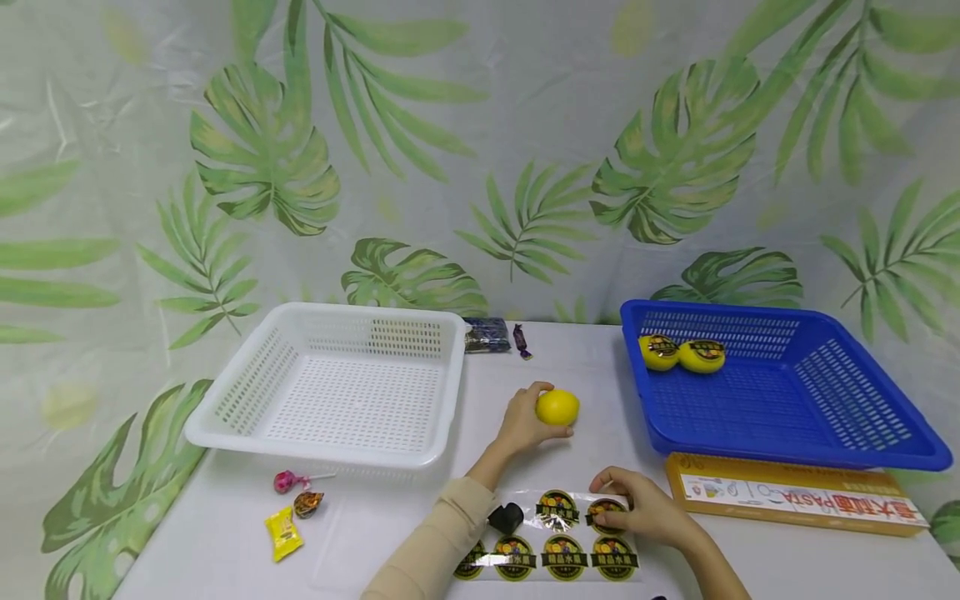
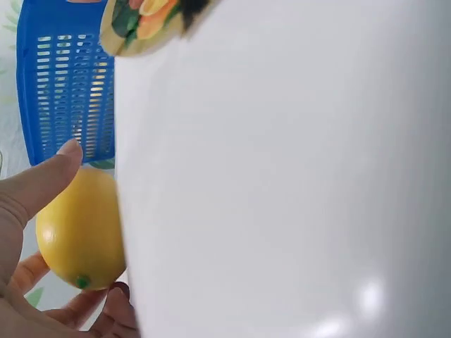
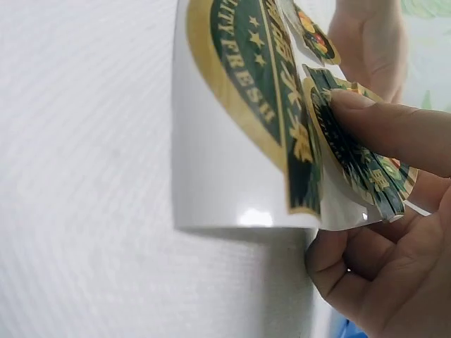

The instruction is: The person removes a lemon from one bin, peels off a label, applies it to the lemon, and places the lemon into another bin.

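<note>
My left hand (image 1: pixel 525 423) holds a yellow lemon (image 1: pixel 557 408) between the two baskets. In the left wrist view the thumb lies along one side of the lemon (image 2: pixel 81 229), with fingers around the other. A sheet of round fruit stickers (image 1: pixel 551 577) lies in front of me. At its right edge my right hand (image 1: pixel 645 510) pinches the sheet. The right wrist view shows the thumb pressed on one dark green and gold sticker (image 3: pixel 352 151), fingers bent under the sheet, which curves upward there. A small black object (image 1: pixel 506 518) sits on the sheet's upper left.
A white basket (image 1: pixel 322 454) stands on the left. On the right, a blue basket (image 1: pixel 735 450) holds two stickered lemons (image 1: pixel 681 354), with a pasta box (image 1: pixel 795 496) before it. Candies (image 1: pixel 285 533) and a lollipop (image 1: pixel 287 481) lie at front left; dark packets (image 1: pixel 487 335) lie behind.
</note>
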### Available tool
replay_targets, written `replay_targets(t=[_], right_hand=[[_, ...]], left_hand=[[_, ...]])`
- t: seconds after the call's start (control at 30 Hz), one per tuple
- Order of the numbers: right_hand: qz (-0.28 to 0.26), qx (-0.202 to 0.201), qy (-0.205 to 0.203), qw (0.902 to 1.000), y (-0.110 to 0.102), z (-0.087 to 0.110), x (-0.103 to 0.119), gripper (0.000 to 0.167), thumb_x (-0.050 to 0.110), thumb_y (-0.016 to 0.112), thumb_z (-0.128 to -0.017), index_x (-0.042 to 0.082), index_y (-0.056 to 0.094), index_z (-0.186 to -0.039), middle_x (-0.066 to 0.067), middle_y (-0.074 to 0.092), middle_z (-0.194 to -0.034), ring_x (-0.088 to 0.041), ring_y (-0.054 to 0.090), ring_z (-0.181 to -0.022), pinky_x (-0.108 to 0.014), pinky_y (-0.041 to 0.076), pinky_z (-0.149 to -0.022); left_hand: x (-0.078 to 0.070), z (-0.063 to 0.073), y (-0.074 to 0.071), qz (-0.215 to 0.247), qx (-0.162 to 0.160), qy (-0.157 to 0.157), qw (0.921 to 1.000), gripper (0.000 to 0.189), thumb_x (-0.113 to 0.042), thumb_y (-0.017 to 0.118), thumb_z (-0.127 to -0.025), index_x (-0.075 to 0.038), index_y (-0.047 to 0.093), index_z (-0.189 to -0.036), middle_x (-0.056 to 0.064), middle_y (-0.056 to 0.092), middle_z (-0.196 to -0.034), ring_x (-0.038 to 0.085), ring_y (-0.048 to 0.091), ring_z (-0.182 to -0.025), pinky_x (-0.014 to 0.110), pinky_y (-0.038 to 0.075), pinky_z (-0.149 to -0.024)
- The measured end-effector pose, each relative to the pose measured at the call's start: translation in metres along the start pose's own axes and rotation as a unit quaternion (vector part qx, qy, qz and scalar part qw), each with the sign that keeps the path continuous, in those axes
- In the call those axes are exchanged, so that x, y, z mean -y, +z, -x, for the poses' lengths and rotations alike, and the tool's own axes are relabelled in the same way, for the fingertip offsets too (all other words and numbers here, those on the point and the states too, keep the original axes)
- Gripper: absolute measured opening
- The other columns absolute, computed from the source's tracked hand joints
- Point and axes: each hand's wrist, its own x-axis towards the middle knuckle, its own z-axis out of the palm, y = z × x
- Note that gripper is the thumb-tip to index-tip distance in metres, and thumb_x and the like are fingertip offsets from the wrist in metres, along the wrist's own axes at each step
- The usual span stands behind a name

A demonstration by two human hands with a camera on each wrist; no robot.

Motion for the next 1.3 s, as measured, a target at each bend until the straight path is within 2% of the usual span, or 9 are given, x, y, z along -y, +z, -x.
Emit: replay_targets(t=[0.13,0.37,0.53,0.63,0.73,0.83,0.9,1.1,1.3], right_hand=[[-0.004,-0.002,-0.011,0.9999,0.001,0.000,-0.001,0.033,0.012,0.073,-0.081,-0.005,0.056,-0.104,-0.001,0.065,-0.078,-0.002,0.051,-0.062,-0.024,0.038,-0.055],[-0.004,-0.003,-0.018,0.9998,0.002,-0.001,0.000,0.033,0.012,0.072,-0.081,-0.005,0.056,-0.104,-0.001,0.065,-0.079,-0.002,0.051,-0.065,-0.024,0.038,-0.056],[-0.008,-0.005,-0.013,0.9999,0.001,-0.001,-0.001,0.034,0.013,0.072,-0.082,-0.005,0.056,-0.106,-0.007,0.066,-0.086,-0.003,0.053,-0.069,-0.023,0.040,-0.060],[-0.021,-0.011,-0.029,0.9993,0.001,-0.002,-0.003,0.034,0.011,0.070,-0.084,-0.006,0.055,-0.108,-0.014,0.064,-0.096,-0.002,0.055,-0.076,-0.022,0.043,-0.064],[-0.028,-0.034,-0.047,0.9979,0.002,-0.002,-0.004,0.032,0.009,0.068,-0.085,-0.006,0.055,-0.110,-0.016,0.061,-0.098,0.001,0.050,-0.068,-0.021,0.043,-0.058],[-0.044,-0.068,-0.046,0.9956,0.002,0.000,-0.004,0.032,0.008,0.067,-0.086,-0.007,0.055,-0.112,-0.014,0.059,-0.098,0.001,0.043,-0.063,-0.022,0.040,-0.054],[-0.068,-0.091,-0.028,0.9932,0.002,0.001,-0.002,0.034,0.008,0.067,-0.086,-0.008,0.054,-0.114,-0.009,0.057,-0.093,0.000,0.040,-0.060,-0.021,0.039,-0.053],[-0.139,-0.140,-0.009,0.9803,0.000,-0.004,0.006,0.042,0.005,0.065,-0.087,-0.016,0.047,-0.119,-0.002,0.060,-0.096,-0.003,0.055,-0.072,-0.021,0.049,-0.062],[-0.150,-0.190,0.004,0.9703,0.003,-0.009,0.012,0.043,0.005,0.067,-0.085,-0.017,0.050,-0.117,0.003,0.065,-0.102,-0.005,0.060,-0.079,-0.020,0.051,-0.068]], left_hand=[[-0.001,-0.003,-0.001,-0.013,-0.003,0.004,0.9999,0.063,-0.026,0.085,-0.065,-0.010,0.057,-0.119,0.014,0.061,-0.111,0.028,0.056,-0.100,0.036,0.044,-0.087],[0.004,-0.005,-0.006,0.021,0.079,0.027,0.9963,0.065,-0.024,0.084,-0.067,-0.009,0.058,-0.124,0.011,0.065,-0.110,0.020,0.059,-0.095,0.026,0.046,-0.080],[0.005,-0.006,-0.008,0.029,0.094,0.038,0.9944,0.073,-0.024,0.084,-0.067,-0.006,0.053,-0.130,0.014,0.063,-0.114,0.022,0.059,-0.099,0.027,0.046,-0.084],[0.002,-0.004,-0.009,0.011,0.073,0.024,0.9970,0.079,-0.028,0.085,-0.066,-0.008,0.049,-0.133,0.016,0.059,-0.119,0.026,0.054,-0.105,0.032,0.045,-0.088],[-0.005,0.003,-0.012,0.008,0.018,0.009,0.9998,0.078,-0.035,0.083,-0.068,-0.008,0.047,-0.133,0.019,0.053,-0.121,0.030,0.049,-0.108,0.038,0.044,-0.088],[-0.013,0.013,-0.018,0.034,-0.026,0.030,0.9986,0.063,-0.035,0.078,-0.075,-0.005,0.053,-0.125,0.019,0.057,-0.111,0.029,0.052,-0.099,0.034,0.046,-0.081],[-0.019,0.021,-0.024,0.056,-0.005,0.063,0.9964,0.049,-0.029,0.075,-0.080,-0.003,0.058,-0.117,0.016,0.062,-0.101,0.023,0.057,-0.088,0.027,0.047,-0.075],[-0.028,0.045,-0.031,0.041,0.159,0.145,0.9758,0.039,-0.023,0.076,-0.079,-0.004,0.066,-0.112,0.010,0.069,-0.096,0.005,0.059,-0.080,0.015,0.047,-0.071],[-0.028,0.057,-0.030,0.031,0.149,0.155,0.9762,0.034,-0.018,0.078,-0.077,-0.007,0.070,-0.108,0.005,0.070,-0.101,0.003,0.060,-0.088,0.015,0.046,-0.078]])
